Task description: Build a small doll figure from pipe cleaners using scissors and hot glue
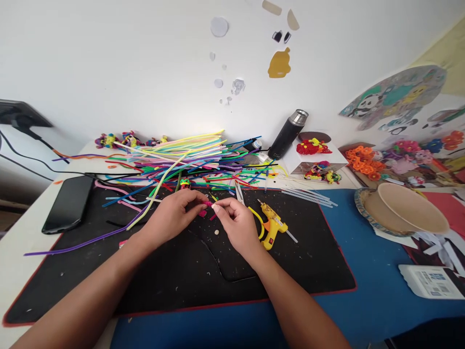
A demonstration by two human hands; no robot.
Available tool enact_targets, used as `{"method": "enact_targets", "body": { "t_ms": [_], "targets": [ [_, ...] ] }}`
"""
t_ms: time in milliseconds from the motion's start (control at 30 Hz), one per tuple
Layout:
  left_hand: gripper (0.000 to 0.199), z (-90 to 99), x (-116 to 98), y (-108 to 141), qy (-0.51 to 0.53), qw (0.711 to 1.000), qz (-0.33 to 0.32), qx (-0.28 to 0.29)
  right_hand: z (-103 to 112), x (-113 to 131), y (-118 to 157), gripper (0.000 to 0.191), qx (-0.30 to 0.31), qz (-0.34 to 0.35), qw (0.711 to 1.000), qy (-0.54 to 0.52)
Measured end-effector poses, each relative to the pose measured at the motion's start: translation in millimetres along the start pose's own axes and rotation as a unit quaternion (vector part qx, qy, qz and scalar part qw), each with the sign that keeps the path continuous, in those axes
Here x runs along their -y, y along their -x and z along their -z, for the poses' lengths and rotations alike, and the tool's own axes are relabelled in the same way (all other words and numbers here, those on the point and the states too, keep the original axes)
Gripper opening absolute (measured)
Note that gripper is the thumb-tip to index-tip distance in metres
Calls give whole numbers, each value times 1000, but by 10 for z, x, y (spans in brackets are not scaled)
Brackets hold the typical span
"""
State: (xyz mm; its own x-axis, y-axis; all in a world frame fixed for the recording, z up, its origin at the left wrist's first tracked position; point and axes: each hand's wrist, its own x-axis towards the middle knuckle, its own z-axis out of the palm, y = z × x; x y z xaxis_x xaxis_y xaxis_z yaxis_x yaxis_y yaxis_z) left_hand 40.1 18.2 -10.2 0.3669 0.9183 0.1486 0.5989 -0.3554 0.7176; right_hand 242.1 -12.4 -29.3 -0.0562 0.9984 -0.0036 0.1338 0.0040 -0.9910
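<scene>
Observed from beside the table: left hand (181,208) and right hand (238,220) both pinch a short, fuzzy magenta pipe-cleaner piece (208,204) above the black, red-edged mat (174,286). Its long axis runs roughly crosswise between them; neither hand is nearer.

A handicraft corner is shown, set out on a white table (18,276) against a white wall (127,58); whether it is housed in a home or a workshop cannot be told. Its use is marked by a heap of coloured pipe cleaners (178,150), by a yellow glue gun (274,225) and scissors (239,193) laid on a black mat (298,266), and by loose glue sticks (308,198) nearby. Small fuzzy figures (131,139) are lined up by the wall, orange flowers (363,162) are gathered at the right, and the wall is dotted with stickers (279,65).
</scene>
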Motion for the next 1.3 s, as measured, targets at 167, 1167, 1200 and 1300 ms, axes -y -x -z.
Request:
{"method": "enact_targets", "body": {
  "t_ms": [167,1167,1200,1300],
  "targets": [
    [23,-9,-29,-4,12,1000,-5,13,55,-138,13,28,-7,-18,999,-30],
    [28,-52,-141,-10,59,997,49,25,101,-154,41,28,10,-33,999,-37],
    [29,-53,-143,-8,63,996,51,24,102,-156,41,28,10,-33,999,-37],
    [32,-58,-147,-5,75,995,57,27,102,-168,47,28,11,-32,999,-33]
  ]
}}
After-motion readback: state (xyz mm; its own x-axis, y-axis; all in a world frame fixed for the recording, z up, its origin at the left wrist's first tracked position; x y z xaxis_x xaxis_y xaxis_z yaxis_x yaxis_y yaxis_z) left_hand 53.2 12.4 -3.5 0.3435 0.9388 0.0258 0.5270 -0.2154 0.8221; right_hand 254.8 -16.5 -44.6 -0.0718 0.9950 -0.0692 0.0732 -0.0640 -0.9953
